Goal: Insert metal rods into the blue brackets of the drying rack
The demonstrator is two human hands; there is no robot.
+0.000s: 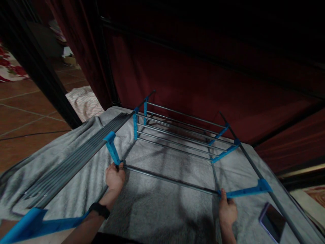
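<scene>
Above the blanket (149, 210), left hand (115, 178) and right hand (228, 210) clasp blue brackets (245, 192) (one metal rod (172, 180) between).

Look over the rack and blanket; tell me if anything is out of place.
Nothing looks spilled or broken. The phone stands out: it lies on the blanket beside the right pole of the rack, though no part of it. The blanket is rumpled at left.

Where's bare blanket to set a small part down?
On the blanket: between left hand and right hand, below the near crossbar; also beyond that crossbar, up to the barred shelf. Crowded: left, along the bundled rods; right, around the phone.
</scene>
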